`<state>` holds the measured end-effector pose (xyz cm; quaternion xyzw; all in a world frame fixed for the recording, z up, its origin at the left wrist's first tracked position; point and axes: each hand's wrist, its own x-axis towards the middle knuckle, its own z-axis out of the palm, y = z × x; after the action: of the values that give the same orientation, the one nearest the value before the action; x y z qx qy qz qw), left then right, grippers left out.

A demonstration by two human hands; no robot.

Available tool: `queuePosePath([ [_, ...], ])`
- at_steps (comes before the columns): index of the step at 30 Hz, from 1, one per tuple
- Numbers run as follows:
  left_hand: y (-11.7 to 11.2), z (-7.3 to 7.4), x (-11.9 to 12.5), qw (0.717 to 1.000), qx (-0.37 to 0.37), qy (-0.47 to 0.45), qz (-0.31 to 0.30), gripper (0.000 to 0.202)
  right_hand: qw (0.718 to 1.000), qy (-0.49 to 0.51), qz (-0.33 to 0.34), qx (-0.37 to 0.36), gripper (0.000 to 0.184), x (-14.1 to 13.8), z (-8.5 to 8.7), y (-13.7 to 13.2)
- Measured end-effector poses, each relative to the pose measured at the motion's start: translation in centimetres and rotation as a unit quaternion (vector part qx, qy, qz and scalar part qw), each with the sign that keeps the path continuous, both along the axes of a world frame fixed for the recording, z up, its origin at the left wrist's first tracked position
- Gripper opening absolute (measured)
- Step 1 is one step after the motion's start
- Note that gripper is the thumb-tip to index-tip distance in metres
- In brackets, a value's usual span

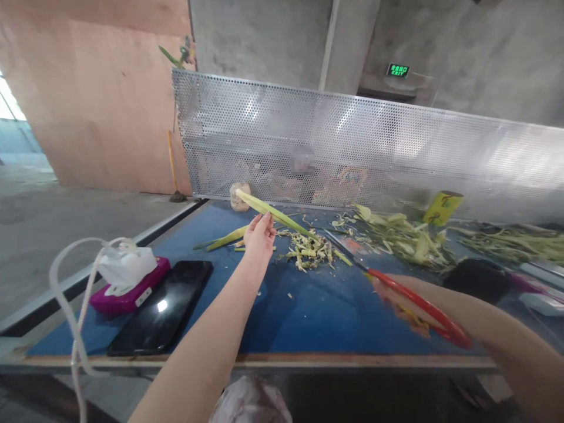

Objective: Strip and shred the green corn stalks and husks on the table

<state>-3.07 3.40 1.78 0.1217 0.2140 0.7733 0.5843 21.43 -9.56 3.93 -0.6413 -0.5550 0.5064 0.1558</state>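
Note:
My left hand (259, 235) is stretched out over the blue table (308, 317) and grips a long pale green stalk (273, 212) that slants up to the far left. My right hand (403, 305), blurred by motion, holds red-handled scissors (414, 299) whose blades point toward a heap of cut stalk trimmings (311, 249). Another green stalk (227, 238) lies on the table just left of my left hand.
A black phone (163, 311) and a magenta tissue box (127, 288) with a white tube lie at the near left. More green leaves (405, 235) and a yellow cup (443, 207) sit by a perforated metal screen (352, 147). A dark object (478, 279) lies right.

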Motion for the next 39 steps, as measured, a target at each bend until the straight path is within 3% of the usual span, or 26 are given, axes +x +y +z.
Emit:
queuePosePath([
  [3,-0.2,0.1,-0.1,1.0,0.001,-0.004,0.001,0.021,0.996,0.055,0.05,-0.049,0.036,-0.5,-0.4,-0.3],
  [15,-0.2,-0.1,0.1,1.0,0.018,-0.001,-0.015,0.018,0.997,0.036,0.058,-0.022,0.021,-1.8,0.0,0.3],
  [24,-0.4,0.2,-0.1,1.0,0.016,0.0,-0.016,0.02,0.998,0.025,0.043,-0.043,0.021,-1.4,-0.1,0.7],
  [32,-0.3,-0.1,-0.1,1.0,0.019,0.011,-0.005,0.021,0.993,0.083,0.087,0.001,0.024,-1.0,-0.2,0.0],
  [39,-0.7,0.4,-0.3,1.0,0.014,0.011,-0.002,0.019,0.994,0.079,0.076,0.003,0.031,-1.2,-0.5,0.1],
])
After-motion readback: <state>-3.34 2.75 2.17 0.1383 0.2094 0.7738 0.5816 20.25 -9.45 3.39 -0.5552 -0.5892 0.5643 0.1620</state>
